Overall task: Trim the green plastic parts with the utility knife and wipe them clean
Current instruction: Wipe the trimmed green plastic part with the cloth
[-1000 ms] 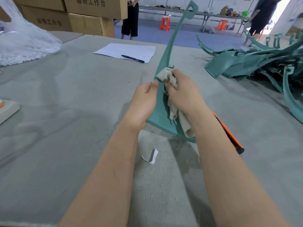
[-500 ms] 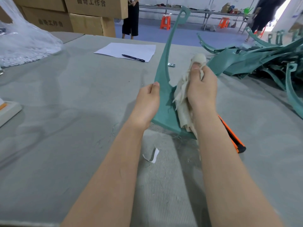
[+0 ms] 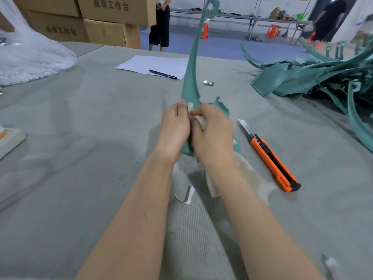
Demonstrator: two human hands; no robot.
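A long, curved green plastic part (image 3: 192, 63) stands upright in front of me, its looped tip high near the top of the view. My left hand (image 3: 173, 130) grips its wide lower end on the left. My right hand (image 3: 214, 134) holds a beige cloth (image 3: 200, 123) pressed against the part low down, right beside my left hand. The cloth's loose end hangs under my right forearm. An orange utility knife (image 3: 269, 156) lies on the table to the right of my hands, its blade extended and pointing away from me.
A heap of green plastic parts (image 3: 314, 77) fills the right side of the grey cloth-covered table (image 3: 80, 138). A sheet of paper (image 3: 153, 63) with a pen (image 3: 163, 74) lies beyond. A clear plastic bag (image 3: 30, 55) sits at left, cardboard boxes (image 3: 101, 19) behind. People stand in the background.
My right hand slid the cloth up the part to the right, then back down next to my left hand. The knife, half hidden before, now shows fully.
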